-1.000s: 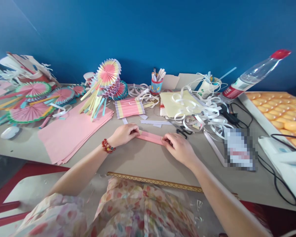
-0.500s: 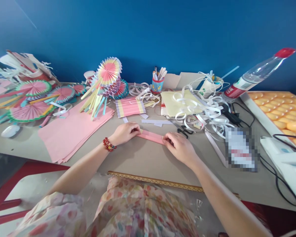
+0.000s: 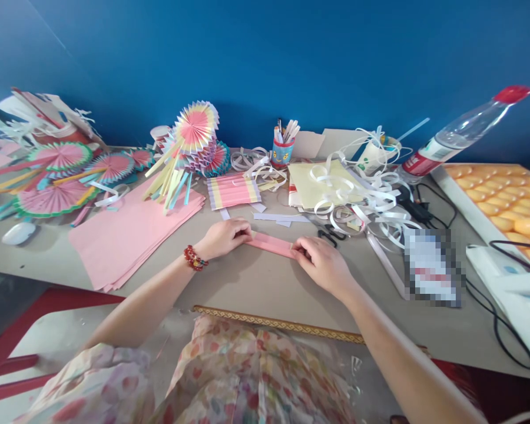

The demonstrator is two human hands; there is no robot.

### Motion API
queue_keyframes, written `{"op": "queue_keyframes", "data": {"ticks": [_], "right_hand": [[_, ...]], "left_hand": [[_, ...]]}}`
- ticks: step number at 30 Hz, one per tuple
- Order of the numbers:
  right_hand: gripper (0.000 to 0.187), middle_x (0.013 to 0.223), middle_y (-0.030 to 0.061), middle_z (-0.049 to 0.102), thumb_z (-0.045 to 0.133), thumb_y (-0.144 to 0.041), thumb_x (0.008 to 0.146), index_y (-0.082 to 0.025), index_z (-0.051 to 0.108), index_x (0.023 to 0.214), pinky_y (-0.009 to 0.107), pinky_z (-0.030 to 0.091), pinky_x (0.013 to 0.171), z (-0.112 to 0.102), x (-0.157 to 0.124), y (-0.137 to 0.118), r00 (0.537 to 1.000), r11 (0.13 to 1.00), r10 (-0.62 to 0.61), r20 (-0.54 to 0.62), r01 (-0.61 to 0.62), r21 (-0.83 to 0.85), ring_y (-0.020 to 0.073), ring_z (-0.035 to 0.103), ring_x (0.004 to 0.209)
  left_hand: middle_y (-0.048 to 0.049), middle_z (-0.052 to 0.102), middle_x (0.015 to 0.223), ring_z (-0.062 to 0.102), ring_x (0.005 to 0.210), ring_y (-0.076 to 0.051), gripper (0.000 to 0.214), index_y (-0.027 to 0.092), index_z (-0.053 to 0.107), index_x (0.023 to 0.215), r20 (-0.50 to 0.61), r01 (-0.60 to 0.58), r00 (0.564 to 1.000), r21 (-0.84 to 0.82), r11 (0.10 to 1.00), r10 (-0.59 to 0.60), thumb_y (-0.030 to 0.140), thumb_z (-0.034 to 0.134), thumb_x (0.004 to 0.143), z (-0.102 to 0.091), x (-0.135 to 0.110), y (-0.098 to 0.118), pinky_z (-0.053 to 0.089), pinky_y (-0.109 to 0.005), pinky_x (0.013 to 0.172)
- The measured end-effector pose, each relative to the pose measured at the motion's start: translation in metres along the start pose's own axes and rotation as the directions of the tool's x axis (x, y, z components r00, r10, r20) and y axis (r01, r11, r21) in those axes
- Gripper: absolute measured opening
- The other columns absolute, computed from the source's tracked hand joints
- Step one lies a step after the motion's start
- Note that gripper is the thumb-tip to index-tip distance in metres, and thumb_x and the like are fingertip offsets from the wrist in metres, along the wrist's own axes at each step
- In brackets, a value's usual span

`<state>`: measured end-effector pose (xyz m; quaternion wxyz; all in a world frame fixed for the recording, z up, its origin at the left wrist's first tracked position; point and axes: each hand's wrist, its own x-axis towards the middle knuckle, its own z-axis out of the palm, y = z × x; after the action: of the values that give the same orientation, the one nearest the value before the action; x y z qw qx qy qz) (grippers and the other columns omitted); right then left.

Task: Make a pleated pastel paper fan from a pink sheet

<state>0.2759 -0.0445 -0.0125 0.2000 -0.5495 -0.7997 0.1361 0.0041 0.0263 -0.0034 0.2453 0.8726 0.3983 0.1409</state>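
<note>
A narrow folded strip of pink paper (image 3: 271, 244) lies across the middle of the grey table (image 3: 247, 285). My left hand (image 3: 225, 236), with a red bead bracelet at the wrist, pinches the strip's left end with closed fingers. At the strip's right end my right hand (image 3: 321, 264) presses down, fingers closed on the paper. A stack of flat pink sheets (image 3: 130, 235) lies to the left of my left hand.
Pleated paper fans (image 3: 59, 176) and a tall fan ornament (image 3: 189, 144) fill the back left. Behind the strip lie a striped pleated sheet (image 3: 232, 191), a pen cup (image 3: 281, 152), scissors (image 3: 331, 237), curled white strips (image 3: 357, 197), a tilted bottle (image 3: 459, 135), cables and an orange tray (image 3: 503, 197).
</note>
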Motion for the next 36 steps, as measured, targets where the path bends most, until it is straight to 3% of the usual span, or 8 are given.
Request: {"op": "queue_keyframes", "data": {"ticks": [14, 23, 36], "right_hand": [[0.010, 0.080, 0.0037, 0.065, 0.049, -0.023, 0.090, -0.023, 0.054, 0.082, 0.029, 0.041, 0.067, 0.000, 0.000, 0.000, 1.000, 1.000, -0.002, 0.002, 0.002, -0.003, 0.0201, 0.059, 0.077], [0.011, 0.080, 0.0038, 0.066, 0.048, -0.022, 0.090, -0.023, 0.054, 0.080, 0.029, 0.042, 0.069, -0.003, 0.000, -0.001, 1.000, 1.000, -0.014, -0.003, 0.014, 0.020, 0.0201, 0.060, 0.077], [0.010, 0.074, -0.0014, 0.062, 0.055, -0.023, 0.086, -0.023, 0.059, 0.077, 0.024, 0.037, 0.062, -0.011, 0.004, 0.011, 0.989, 0.979, 0.047, 0.138, -0.073, 0.190, 0.0140, 0.053, 0.065]], "left_hand": [[-0.0022, 0.061, 0.091, 0.058, 0.082, -0.017, 0.019, 0.021, 0.060, 0.084, 0.006, -0.004, 1.000, 0.013, 1.000, 0.004, 0.030, 0.046, 0.094, 0.001, -0.002, 0.001, 0.041, -0.025, 0.070], [-0.0036, 0.059, 0.097, 0.060, 0.088, -0.018, 0.024, 0.022, 0.058, 0.089, 0.017, 0.007, 1.000, 0.108, 0.994, -0.008, 0.029, 0.038, 0.098, 0.006, -0.007, 0.004, 0.043, -0.026, 0.070], [-0.0024, 0.059, 0.093, 0.059, 0.083, -0.017, 0.020, 0.022, 0.056, 0.086, -0.008, -0.004, 1.000, 0.101, 0.995, 0.005, 0.029, 0.040, 0.097, 0.007, -0.005, 0.004, 0.042, -0.026, 0.071]]}}
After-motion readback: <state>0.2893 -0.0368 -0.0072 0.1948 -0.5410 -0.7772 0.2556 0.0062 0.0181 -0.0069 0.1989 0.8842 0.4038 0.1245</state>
